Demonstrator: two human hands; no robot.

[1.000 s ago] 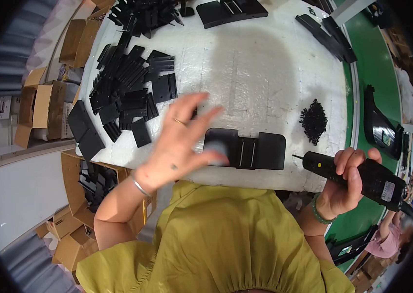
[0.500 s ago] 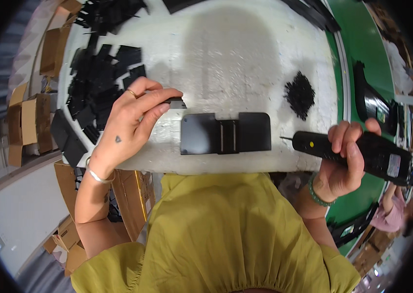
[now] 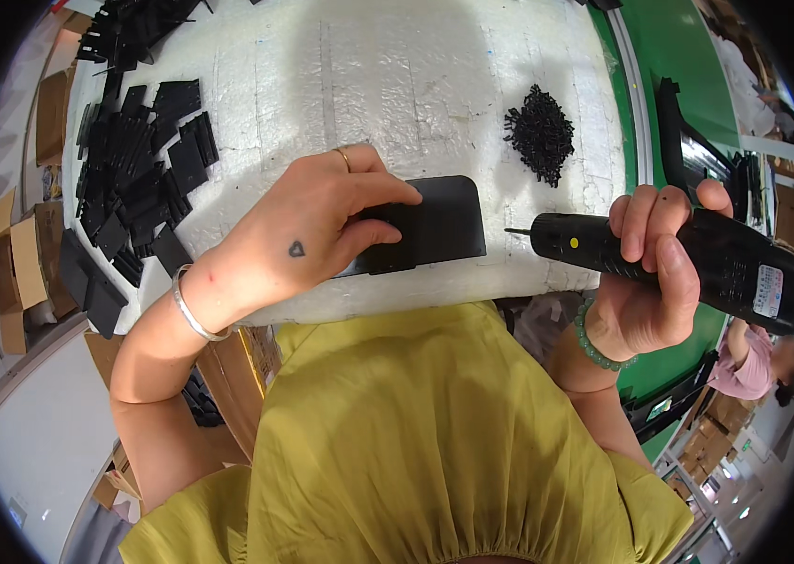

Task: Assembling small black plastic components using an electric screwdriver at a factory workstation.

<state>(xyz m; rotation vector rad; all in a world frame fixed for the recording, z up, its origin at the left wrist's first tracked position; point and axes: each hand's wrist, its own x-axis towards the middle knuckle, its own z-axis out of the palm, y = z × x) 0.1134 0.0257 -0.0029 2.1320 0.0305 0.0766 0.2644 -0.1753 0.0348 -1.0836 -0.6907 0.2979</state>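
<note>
A flat black panel (image 3: 453,218) lies on the white work surface in front of me. My left hand (image 3: 308,221) is closed in a pinch over the panel's middle, on a small flat black piece that blends into the panel and is mostly hidden by the fingers. Wrapped in my right hand (image 3: 655,273) is a black electric screwdriver (image 3: 731,268), held level. Its thin bit points left, a short gap from the panel's right edge. Beyond the bit sits a pile of small black screws (image 3: 540,136).
Many flat black pieces (image 3: 124,174) are heaped along the left of the white foam-like table surface (image 3: 397,85). Cardboard boxes (image 3: 26,268) stand farther left. A green surface (image 3: 665,42) with larger black parts runs along the right, where another person (image 3: 745,362) is visible.
My left hand has carried the small black piece right and down onto the panel's middle, covering its left part. The screwdriver has come slightly closer to the panel. The view has shifted.
</note>
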